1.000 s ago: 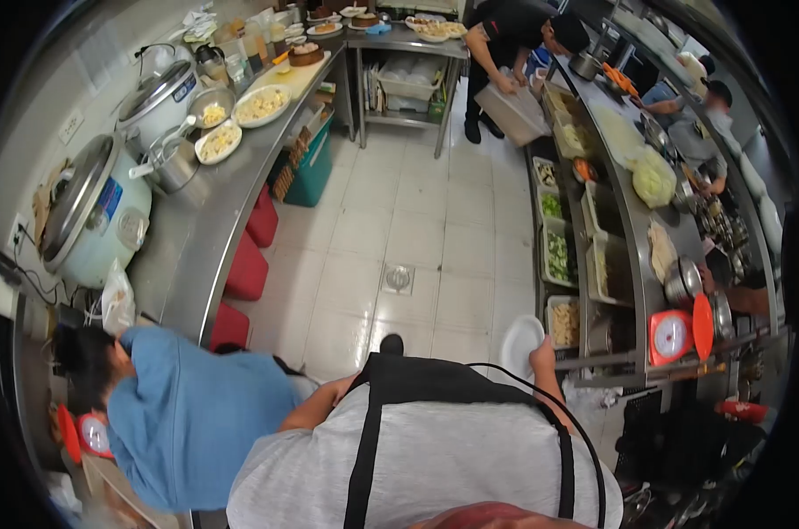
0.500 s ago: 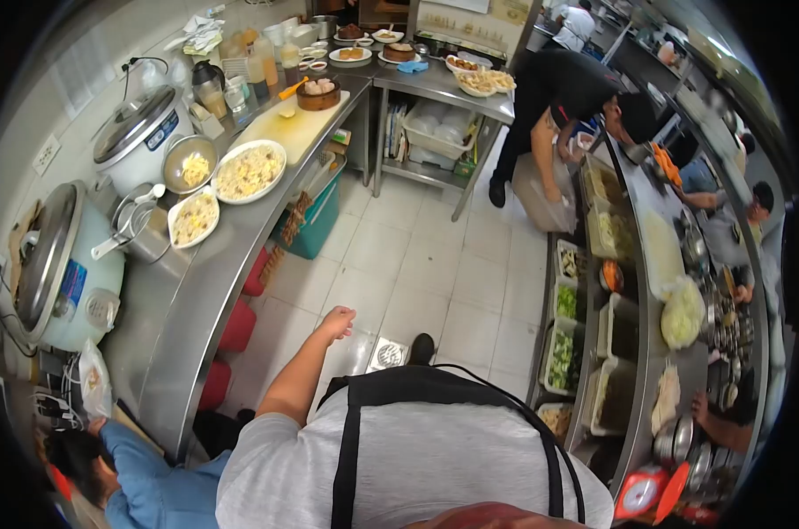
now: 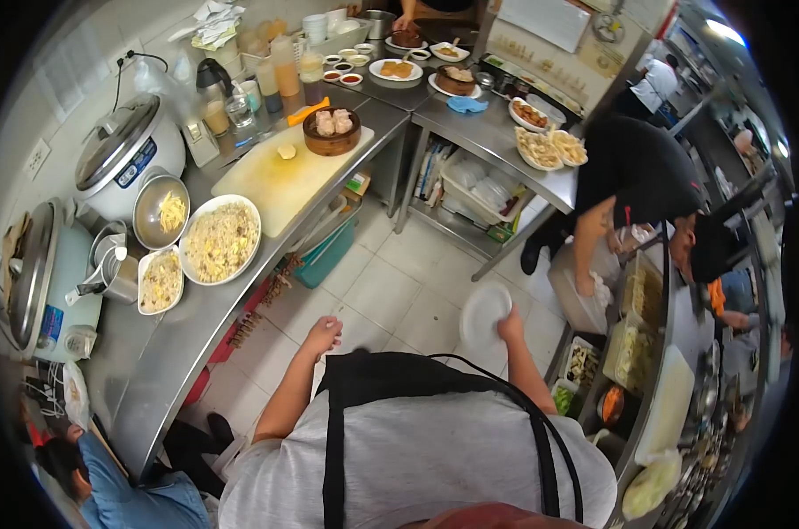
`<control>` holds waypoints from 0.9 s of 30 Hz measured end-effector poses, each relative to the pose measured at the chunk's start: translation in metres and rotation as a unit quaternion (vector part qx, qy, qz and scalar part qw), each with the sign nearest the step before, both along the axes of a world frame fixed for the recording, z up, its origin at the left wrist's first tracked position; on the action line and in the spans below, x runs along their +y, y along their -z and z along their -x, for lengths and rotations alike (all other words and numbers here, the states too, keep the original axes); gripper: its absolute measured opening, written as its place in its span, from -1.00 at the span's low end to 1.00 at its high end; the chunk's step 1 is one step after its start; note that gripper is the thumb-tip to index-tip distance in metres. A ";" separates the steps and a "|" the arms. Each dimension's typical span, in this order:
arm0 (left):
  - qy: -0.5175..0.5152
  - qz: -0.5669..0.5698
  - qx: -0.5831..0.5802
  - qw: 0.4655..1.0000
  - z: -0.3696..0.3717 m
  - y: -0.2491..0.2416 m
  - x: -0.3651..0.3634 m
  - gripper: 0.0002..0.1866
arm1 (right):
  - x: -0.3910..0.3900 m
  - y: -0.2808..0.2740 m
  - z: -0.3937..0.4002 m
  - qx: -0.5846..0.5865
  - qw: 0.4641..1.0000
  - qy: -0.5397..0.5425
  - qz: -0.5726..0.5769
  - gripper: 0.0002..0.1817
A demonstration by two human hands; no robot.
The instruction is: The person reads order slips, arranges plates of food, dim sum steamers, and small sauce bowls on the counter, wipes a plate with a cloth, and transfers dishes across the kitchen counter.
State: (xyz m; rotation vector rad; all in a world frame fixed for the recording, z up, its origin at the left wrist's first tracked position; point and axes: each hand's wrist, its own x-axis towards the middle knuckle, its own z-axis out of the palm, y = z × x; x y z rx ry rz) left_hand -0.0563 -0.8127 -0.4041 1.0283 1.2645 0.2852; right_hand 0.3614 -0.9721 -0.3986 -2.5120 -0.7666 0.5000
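Observation:
My right hand grips the rim of a round white plate, which is tilted above the tiled floor. To the left, my left hand hangs over the floor with its fingers curled in, and I see nothing in it. On the steel counter beyond it are a large plate of fried rice and a smaller dish of fried rice. Behind these rests a metal bowl with yellow strips. Farther along, a bamboo steamer with dumplings sits on a cutting board.
A person in black bends over a plastic bin at the right. Food containers line the right counter. Rice cookers stand at the left, near a person in blue. More plated food is on the back counter.
I have moved forward, so the rice plates and back counter appear nearer. My right hand has come into view with the white plate. My left hand stays curled.

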 end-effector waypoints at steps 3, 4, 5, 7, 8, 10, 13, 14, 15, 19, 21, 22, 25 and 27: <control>-0.045 -0.082 -0.036 0.995 -0.030 -0.042 0.066 -0.56 | 0.113 -0.023 -0.024 0.028 0.980 -0.047 -0.191 -0.56; -0.075 -0.143 -0.059 0.985 -0.041 -0.053 0.096 -0.53 | 0.144 -0.033 -0.028 0.062 0.968 -0.056 -0.235 -0.55; -0.100 -0.201 -0.081 0.971 -0.052 -0.065 0.125 -0.50 | 0.171 -0.058 -0.021 0.137 0.956 -0.030 -0.256 -0.53; -0.132 -0.273 -0.053 0.951 -0.074 -0.108 0.186 -0.48 | 0.221 -0.095 -0.012 0.247 0.920 -0.007 -0.306 -0.51; -0.140 -0.339 0.011 0.930 -0.082 -0.110 0.221 -0.47 | 0.244 -0.104 -0.014 0.282 0.899 -0.010 -0.335 -0.50; -0.109 -0.384 0.164 0.902 -0.094 -0.147 0.278 -0.44 | 0.288 -0.125 -0.022 0.331 0.871 -0.024 -0.363 -0.49; -0.115 -0.391 0.280 0.869 -0.106 -0.158 0.359 -0.42 | 0.341 -0.147 -0.030 0.365 0.859 -0.038 -0.358 -0.48; -0.101 -0.346 0.303 0.882 -0.107 -0.166 0.373 -0.42 | 0.357 -0.146 -0.035 0.370 0.857 -0.045 -0.355 -0.48; -0.077 -0.343 0.300 0.887 -0.106 -0.162 0.386 -0.44 | 0.373 -0.145 -0.040 0.377 0.855 -0.052 -0.353 -0.49; 0.026 -0.301 0.272 0.914 -0.101 -0.157 0.422 -0.62 | 0.436 -0.132 -0.064 0.425 0.835 -0.074 -0.341 -0.51; 0.015 -0.295 0.251 0.922 -0.103 -0.152 0.425 -0.68 | 0.471 -0.127 -0.075 0.457 0.822 -0.092 -0.328 -0.55; 0.001 -0.287 0.242 0.927 -0.105 -0.153 0.424 -0.70 | 0.489 -0.124 -0.078 0.464 0.823 -0.093 -0.314 -0.56; -0.047 -0.283 0.209 0.935 -0.131 -0.162 0.421 -0.72 | 0.538 -0.129 -0.082 0.471 0.833 -0.108 -0.268 -0.59; -0.075 -0.293 0.180 0.936 -0.159 -0.166 0.427 -0.71 | 0.573 -0.122 -0.086 0.483 0.826 -0.158 -0.244 -0.57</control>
